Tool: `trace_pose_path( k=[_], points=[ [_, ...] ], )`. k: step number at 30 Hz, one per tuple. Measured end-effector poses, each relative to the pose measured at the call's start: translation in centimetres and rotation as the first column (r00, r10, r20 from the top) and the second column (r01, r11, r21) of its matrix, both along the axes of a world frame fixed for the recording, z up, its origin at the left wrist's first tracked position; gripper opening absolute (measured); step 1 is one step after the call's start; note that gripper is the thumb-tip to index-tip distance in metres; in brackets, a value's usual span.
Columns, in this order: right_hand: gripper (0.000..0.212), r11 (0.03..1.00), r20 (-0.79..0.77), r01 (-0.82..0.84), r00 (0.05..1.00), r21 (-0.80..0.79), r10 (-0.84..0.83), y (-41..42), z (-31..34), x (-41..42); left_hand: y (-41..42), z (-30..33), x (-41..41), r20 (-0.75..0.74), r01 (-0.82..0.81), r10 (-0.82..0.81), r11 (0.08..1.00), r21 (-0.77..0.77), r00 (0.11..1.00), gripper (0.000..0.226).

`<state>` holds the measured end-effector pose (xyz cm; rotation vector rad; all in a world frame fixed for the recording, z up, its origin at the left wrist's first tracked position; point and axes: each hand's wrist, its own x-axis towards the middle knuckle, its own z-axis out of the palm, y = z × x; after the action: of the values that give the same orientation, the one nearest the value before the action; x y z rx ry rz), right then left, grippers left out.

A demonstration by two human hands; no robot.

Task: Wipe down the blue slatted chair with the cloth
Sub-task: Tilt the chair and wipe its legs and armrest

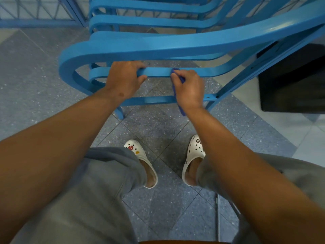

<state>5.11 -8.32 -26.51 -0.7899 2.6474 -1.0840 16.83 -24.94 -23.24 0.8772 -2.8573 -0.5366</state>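
Note:
The blue slatted chair (158, 44) fills the upper half of the head view, its curved slats running left to right. My left hand (123, 80) grips a lower slat from above, fingers wrapped over it. Just to its right, my right hand (189, 87) presses a dark blue cloth (182, 110) against the same slat. Part of the cloth pokes out above my fingers and its tail hangs below my wrist.
A blue metal lattice railing (35, 14) stands at the back left. A black box-like object (295, 80) sits on the floor at the right, close to the chair's leg. My feet in white clogs (140, 159) stand on grey speckled tiles.

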Motion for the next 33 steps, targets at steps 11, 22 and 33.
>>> trace_pose_path(
  k=[11,22,33],
  points=[
    [0.026,0.992,-0.009,0.005,1.000,0.124,-0.004,-3.2,0.9,0.6,0.1,0.4,0.0,0.019,-0.032,0.032,0.999,0.014,0.999,0.039],
    [0.026,0.976,-0.063,0.184,0.982,0.119,-0.178,0.2,-0.3,-3.5,-0.1,0.2,0.8,-0.016,-0.029,0.030,0.999,0.023,0.999,0.039],
    [0.025,0.980,-0.137,-0.169,0.974,0.108,0.183,-3.9,0.6,1.9,-0.6,-0.2,2.0,-0.066,-0.060,0.058,0.998,-0.029,0.996,0.032]
  ],
)
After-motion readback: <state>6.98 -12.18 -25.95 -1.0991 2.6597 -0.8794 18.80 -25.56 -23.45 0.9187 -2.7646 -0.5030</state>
